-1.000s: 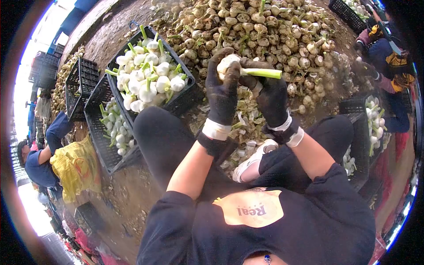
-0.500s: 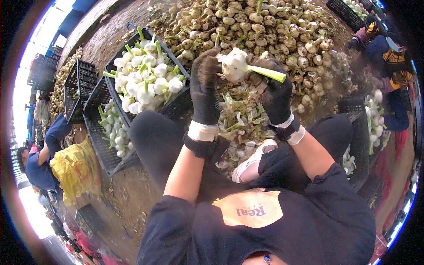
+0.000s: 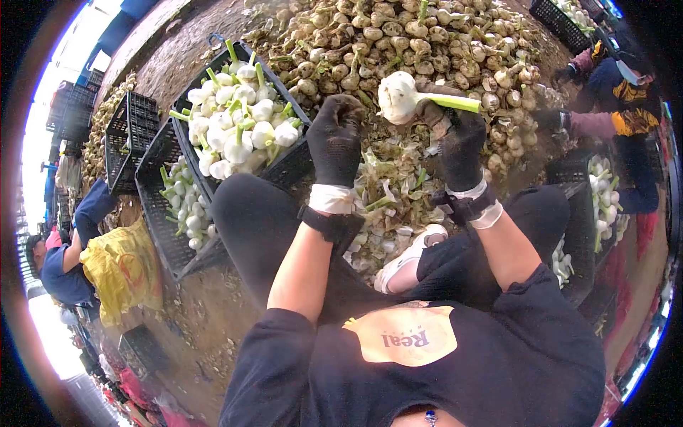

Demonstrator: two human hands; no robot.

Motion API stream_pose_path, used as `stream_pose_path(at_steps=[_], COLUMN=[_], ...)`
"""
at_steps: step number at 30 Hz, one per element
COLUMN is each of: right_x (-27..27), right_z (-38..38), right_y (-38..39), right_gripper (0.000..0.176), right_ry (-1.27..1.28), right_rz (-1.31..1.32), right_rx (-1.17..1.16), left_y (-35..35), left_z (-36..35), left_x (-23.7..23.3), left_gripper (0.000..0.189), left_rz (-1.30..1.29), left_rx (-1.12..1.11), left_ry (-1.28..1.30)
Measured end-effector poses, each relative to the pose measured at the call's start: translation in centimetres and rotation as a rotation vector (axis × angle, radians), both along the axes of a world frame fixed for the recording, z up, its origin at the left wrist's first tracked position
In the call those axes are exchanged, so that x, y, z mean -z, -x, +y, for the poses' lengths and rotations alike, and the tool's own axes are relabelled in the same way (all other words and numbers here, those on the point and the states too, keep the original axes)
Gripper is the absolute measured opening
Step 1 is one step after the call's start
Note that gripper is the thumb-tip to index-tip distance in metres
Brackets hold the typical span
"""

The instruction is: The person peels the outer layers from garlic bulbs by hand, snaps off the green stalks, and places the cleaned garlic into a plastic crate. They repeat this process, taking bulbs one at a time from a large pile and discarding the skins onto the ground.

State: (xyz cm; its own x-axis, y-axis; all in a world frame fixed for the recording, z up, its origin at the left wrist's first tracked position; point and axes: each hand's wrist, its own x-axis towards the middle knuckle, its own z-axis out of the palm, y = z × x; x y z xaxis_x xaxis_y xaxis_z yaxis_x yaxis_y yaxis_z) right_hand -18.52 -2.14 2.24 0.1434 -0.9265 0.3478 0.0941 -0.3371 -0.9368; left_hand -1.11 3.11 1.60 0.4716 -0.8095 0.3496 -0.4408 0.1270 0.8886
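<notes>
A white garlic bulb (image 3: pixel 397 97) with a cut green stem is held up over the peelings in front of me. My right hand (image 3: pixel 459 139), in a dark glove, is closed around its stem, with the cut end sticking out to the right. To the left of the bulb and apart from it is my left hand (image 3: pixel 336 139), gloved too, its fingers curled together. Whatever those fingers may hold is hidden. Loose garlic skins (image 3: pixel 388 192) lie below and between both hands.
Unpeeled garlic (image 3: pixel 405 43) is heaped ahead. On my left, a black crate (image 3: pixel 288 89) of cleaned white bulbs overlaps a second crate (image 3: pixel 153 192). Another crate (image 3: pixel 585 242) stands at right. A co-worker's gloved hand (image 3: pixel 551 119) reaches in from the right; another person (image 3: pixel 60 270) sits far left.
My right hand has moved right and slightly up with the garlic bulb. My left hand has come away from it, its fingers now curled. The co-worker's arm on the right reaches further in.
</notes>
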Motion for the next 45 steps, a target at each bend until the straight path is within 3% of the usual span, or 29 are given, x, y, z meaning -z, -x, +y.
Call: stream_pose_path(at_steps=[1, 2, 3, 6, 8, 10, 12, 16, 20, 21, 22, 24, 26, 27, 28, 30, 31, 32, 34, 35, 39, 41, 42, 45], right_x=[0.3, 0.1, 0.1, 0.4, 0.7, -0.2, -0.8, -1.9, -0.3, -0.1, 0.0, -0.8, -1.7, -1.9, -1.1, 1.1, 1.7, 1.1, -0.7, -0.4, -0.5, -0.4, -1.3, -0.7], right_z=[-0.5, -0.8, -1.0, -0.6, -0.6, -0.7, -0.6, -0.3, -1.1, -1.4, -1.6, -0.9, -0.8, -1.2, -1.6, -2.1, -2.0, -1.3, 0.5, 0.5, 1.2, 1.3, 2.0, 1.4], right_y=[0.4, 0.5, 0.5, 0.3, -0.1, 0.1, 0.4, 0.7, 0.7, 0.6, 0.6, 0.6, 0.6, 0.7, 0.9, 1.1, 1.3, 0.9, -0.7, -1.0, -1.3, -1.5, -1.3, -1.3], right_gripper=[0.023, 0.025, 0.025, 0.022, 0.023, 0.028, 0.036, 0.033, 0.029, 0.024, 0.019, 0.016, 0.015, 0.014, 0.014, 0.016, 0.021, 0.021, 0.028, 0.035, 0.035, 0.032, 0.027, 0.030], right_ry=[0.151, 0.301, 0.302, 0.321, 0.552, 0.628, 0.707, 0.806, 0.708, 0.590, 0.470, 0.396, 0.374, 0.507, 0.506, 0.621, 0.736, 0.736, 0.481, 0.500, 0.491, 0.616, 0.651, 0.632], right_rz=[0.168, 0.336, 0.336, 0.323, 0.505, 0.519, 0.659, 0.698, 0.612, 0.441, 0.270, 0.302, 0.295, 0.360, 0.360, 0.457, 0.580, 0.580, 0.443, 0.394, 0.444, 0.361, 0.488, 0.384], right_rx=[0.079, 0.162, 0.168, 0.190, 0.292, 0.233, 0.169, 0.122, 0.136, 0.079, 0.022, 0.043, 0.047, 0.058, 0.064, 0.135, 0.147, 0.144, 0.004, 0.022, 0.051, 0.017, -0.014, 0.003], left_y=[0.1, 0.5, 0.8, 1.3, 1.4, 1.1, 0.9, 0.5, 0.2, -0.1, -0.4, -0.9, -0.8, -1.0, -1.0, -0.2, 1.0, 1.8, 2.8, 3.0, 3.6, 3.6, 3.2, 1.6], left_z=[0.0, 0.0, 0.0, 0.4, 0.6, 0.4, 0.4, 0.4, 0.5, 0.5, 0.4, 0.1, -0.5, -1.2, -1.1, -0.5, -0.3, -0.3, -0.4, -0.4, -0.4, -0.4, -0.3, -0.9], left_x=[0.2, -0.5, -1.1, -2.2, -1.8, -1.0, -0.6, -0.3, -0.4, -0.2, 0.2, 1.6, 3.1, 3.5, 4.1, 1.9, 0.8, -0.6, 0.0, 0.1, 0.0, -0.2, -0.3, 1.7], left_gripper=[0.009, 0.007, 0.006, 0.007, 0.011, 0.015, 0.018, 0.016, 0.013, 0.013, 0.017, 0.022, 0.037, 0.049, 0.049, 0.049, 0.049, 0.044, 0.038, 0.038, 0.031, 0.032, 0.033, 0.038], left_rz=[-0.001, 0.222, 0.446, 0.315, 0.325, 0.223, 0.284, 0.032, -0.207, -0.206, -0.277, -0.346, -0.147, 0.130, 0.127, 1.023, 0.542, 0.791, 0.696, 0.697, 0.712, 0.778, 0.816, 0.729], left_rx=[0.000, 0.034, 0.071, 0.109, 0.118, 0.078, 0.095, 0.045, -0.035, -0.041, -0.021, -0.005, 0.059, 0.150, 0.155, 0.424, 0.462, 0.419, 0.274, 0.273, 0.191, 0.143, 0.134, 0.166], left_ry=[0.002, 0.013, 0.023, 0.011, 0.012, -0.058, -0.085, -0.085, -0.137, -0.136, -0.285, -0.433, -0.183, -0.198, -0.200, -0.069, 0.038, -0.046, 0.021, 0.022, 0.151, 0.244, 0.303, 0.174])
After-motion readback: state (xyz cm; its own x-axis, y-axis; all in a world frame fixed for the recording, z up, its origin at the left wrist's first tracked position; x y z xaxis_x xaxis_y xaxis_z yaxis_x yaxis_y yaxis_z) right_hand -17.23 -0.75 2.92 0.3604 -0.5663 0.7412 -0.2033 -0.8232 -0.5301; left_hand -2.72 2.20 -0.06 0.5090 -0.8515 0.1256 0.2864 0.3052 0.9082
